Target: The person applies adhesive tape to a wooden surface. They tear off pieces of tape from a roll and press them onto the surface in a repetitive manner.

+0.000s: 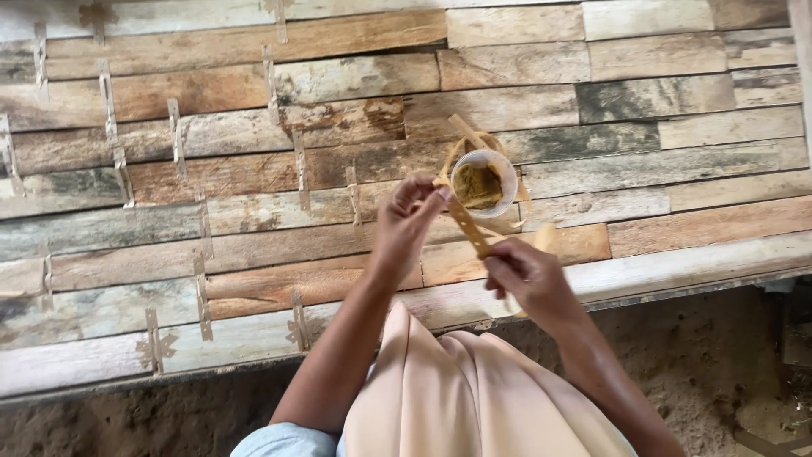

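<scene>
A small clear plastic cup [484,181] with brownish matter inside sits amid thin tan bamboo-like strips [467,222] over a platform of weathered wooden planks [254,169]. My left hand [408,217] pinches a strip at the cup's left rim. My right hand [529,279] grips the lower end of the strips, just below and right of the cup. The strips curve around the cup's far side.
Short tan strips [299,161] lie scattered across the planks on the left. The platform's front edge [677,283] runs above sandy ground [719,364]. My lap in pale peach cloth [457,389] fills the bottom centre.
</scene>
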